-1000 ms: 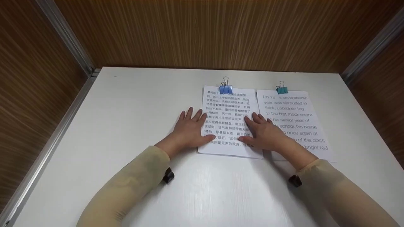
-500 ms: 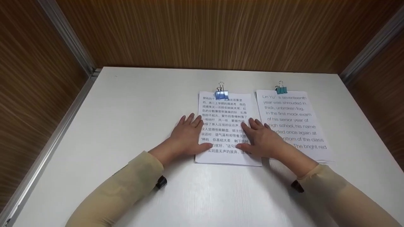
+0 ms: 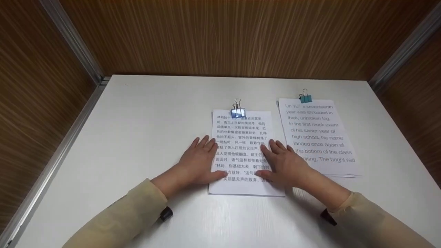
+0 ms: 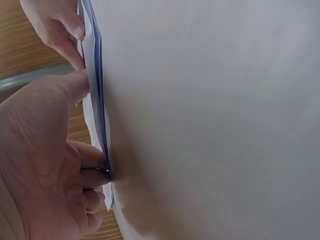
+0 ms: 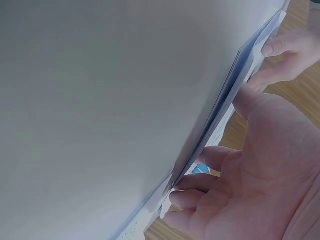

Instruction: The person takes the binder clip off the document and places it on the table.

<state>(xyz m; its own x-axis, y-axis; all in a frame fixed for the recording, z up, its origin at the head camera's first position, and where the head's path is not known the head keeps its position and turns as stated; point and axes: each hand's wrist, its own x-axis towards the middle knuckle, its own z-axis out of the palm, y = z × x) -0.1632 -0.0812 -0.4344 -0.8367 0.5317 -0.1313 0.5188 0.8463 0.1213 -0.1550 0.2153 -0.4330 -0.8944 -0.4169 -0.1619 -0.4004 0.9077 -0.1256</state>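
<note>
A stack of white sheets printed with Chinese characters (image 3: 239,148) lies on the table, with a blue binder clip (image 3: 238,113) at its top edge. My left hand (image 3: 196,162) rests along the stack's left edge, fingers extended and thumb on the paper. At the opposite edge, my right hand (image 3: 286,167) lies with its thumb and fingertips on the sheets. Both wrist views show the stack's edge (image 4: 95,75) from low down, with thumbs and fingers touching it.
To the right lies a second stack with English text (image 3: 315,131), topped by a teal binder clip (image 3: 306,99). The white table (image 3: 155,113) is bordered by wood-grain panels (image 3: 220,38) at the back and sides.
Both hands have slid the Chinese-text stack toward the person and slightly left, its blue clip moving along. More of the English-text stack shows; it stays in place.
</note>
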